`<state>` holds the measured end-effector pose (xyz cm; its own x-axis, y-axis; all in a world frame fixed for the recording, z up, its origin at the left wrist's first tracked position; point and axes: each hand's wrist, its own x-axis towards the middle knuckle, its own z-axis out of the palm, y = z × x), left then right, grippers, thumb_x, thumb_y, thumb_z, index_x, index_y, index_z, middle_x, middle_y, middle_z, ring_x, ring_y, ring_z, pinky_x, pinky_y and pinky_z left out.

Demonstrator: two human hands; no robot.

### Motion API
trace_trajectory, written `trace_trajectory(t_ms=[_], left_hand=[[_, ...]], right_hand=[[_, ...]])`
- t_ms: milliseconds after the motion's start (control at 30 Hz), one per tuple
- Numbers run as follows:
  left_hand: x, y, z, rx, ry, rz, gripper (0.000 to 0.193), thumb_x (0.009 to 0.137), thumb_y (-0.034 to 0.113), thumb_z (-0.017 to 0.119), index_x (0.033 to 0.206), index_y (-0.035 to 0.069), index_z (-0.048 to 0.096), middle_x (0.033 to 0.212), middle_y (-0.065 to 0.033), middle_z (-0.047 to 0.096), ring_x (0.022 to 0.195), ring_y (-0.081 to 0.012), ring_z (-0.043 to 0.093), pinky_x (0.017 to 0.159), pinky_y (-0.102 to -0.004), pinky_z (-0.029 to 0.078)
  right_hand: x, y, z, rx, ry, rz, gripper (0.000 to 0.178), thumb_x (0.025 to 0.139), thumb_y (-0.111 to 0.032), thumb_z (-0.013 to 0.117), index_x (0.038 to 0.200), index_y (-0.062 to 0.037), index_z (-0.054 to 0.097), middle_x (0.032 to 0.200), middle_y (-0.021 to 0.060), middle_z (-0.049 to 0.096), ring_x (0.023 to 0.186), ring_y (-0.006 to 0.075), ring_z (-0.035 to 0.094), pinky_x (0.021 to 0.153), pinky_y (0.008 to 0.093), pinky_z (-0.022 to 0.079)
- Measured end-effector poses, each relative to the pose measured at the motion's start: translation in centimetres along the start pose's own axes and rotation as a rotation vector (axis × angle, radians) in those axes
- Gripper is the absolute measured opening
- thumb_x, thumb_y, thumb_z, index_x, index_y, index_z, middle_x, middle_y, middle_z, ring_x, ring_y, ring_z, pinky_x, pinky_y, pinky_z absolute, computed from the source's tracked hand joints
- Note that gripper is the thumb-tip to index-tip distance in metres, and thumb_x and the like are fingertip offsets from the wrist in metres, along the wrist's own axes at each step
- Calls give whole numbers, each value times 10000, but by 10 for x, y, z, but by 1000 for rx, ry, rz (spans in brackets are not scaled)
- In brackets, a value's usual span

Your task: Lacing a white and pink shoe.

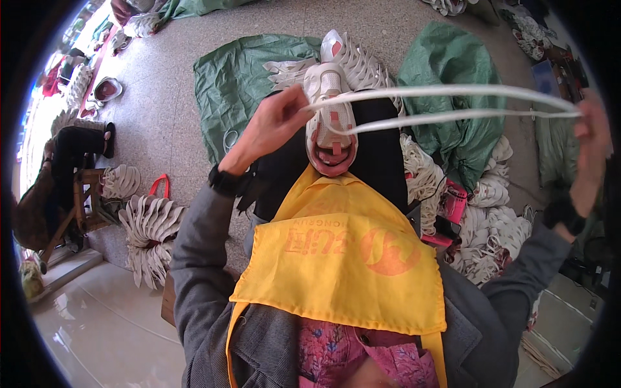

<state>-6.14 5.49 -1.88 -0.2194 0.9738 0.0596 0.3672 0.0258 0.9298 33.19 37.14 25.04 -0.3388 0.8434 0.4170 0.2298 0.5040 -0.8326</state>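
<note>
A white sneaker with pink trim (322,129) rests on my dark-clad lap, its opening toward me. From it a white shoelace (453,91) runs out to the right in two long, nearly parallel strands. At the far right my right hand (592,142), slightly blurred, grips the outer end of the lace with closed fingers. My left hand (277,126) is beside the shoe's left edge, thumb and fingers pinched on the lace where it meets the upper. What exactly lies between those fingertips is partly hidden. Both wrists wear dark bands.
Green sheeting (239,77) and a green sack (446,71) lie beyond my knees. Piles of white shoe uppers (152,223) surround me, with laces (420,174) and a pink box (455,202) at right. A yellow apron (336,258) covers my front. Another person (71,155) sits at left.
</note>
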Motion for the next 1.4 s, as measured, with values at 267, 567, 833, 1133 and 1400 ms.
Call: trace_trajectory(t_ms=[267,567,833,1133,1400], left_hand=[[-88,-2,-54,-273,25,-299,134,981,138,652,939,65,548,809,49,549,755,-33,495,640,-213,386],[-138,-19,-96,232,258,-619,174,983,206,664,952,52,589,678,13,576,556,-54,445,496,-255,352],[-14,-2,3,270,288,-92,98,895,33,669,903,-6,579,758,-102,609,642,-177,572,602,-311,464],[47,-17,35,576,160,127,107,926,55,588,970,-4,511,872,-216,609,789,-436,613,667,-473,490],[55,-24,35,652,79,220,112,925,11,539,1007,-15,469,909,-246,588,840,-472,591,706,-526,479]], right_hand=[[-118,133,147,-254,-687,375,198,943,-204,681,1078,-60,700,879,48,731,566,46,566,506,226,472],[-174,119,271,-54,-1030,-78,165,865,-132,729,881,22,673,797,157,676,662,305,649,604,380,498],[-150,140,311,-53,-576,-246,148,882,-71,685,1008,3,669,949,173,677,751,345,661,670,411,525],[-153,157,333,-17,-592,-260,185,871,-27,693,1055,-9,671,949,145,695,686,254,673,619,342,522],[-151,153,334,33,-641,-183,108,863,-44,670,956,9,656,854,192,673,758,354,678,666,420,528]])
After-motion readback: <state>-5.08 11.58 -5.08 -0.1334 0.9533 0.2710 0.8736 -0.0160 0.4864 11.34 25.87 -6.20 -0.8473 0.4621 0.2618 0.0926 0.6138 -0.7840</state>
